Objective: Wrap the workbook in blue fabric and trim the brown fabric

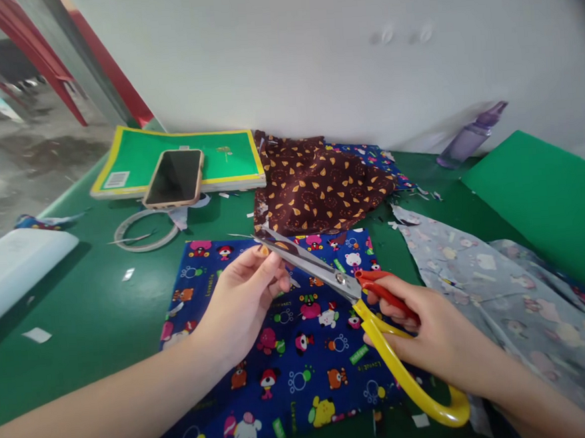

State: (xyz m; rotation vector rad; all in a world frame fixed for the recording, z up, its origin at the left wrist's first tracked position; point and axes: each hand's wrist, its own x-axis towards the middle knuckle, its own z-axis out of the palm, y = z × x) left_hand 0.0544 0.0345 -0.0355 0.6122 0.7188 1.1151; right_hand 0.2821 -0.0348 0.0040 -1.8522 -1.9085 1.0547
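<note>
In my right hand (409, 317) is a pair of scissors (344, 282) with one red and one yellow handle, its blades parted and pointing up and left. Thumb and fingers of my left hand (250, 292) pinch together close to the blade tips. A thin pale strand (238, 236) shows there, though what the fingertips hold is too small to make out. Under both hands lies a blue cloth (304, 378) printed with cartoon animals, spread flat on the green table. Just beyond it sits a crumpled brown cloth (320, 184) with a yellow leaf-like print.
A phone (177, 177) rests on a green book (232, 153) at the back left, near a ring of tape (148, 230). A white object (23, 268) lies far left. Grey-backed cloth (503, 304), a green board (547, 208) and a purple bottle (467, 140) are on the right.
</note>
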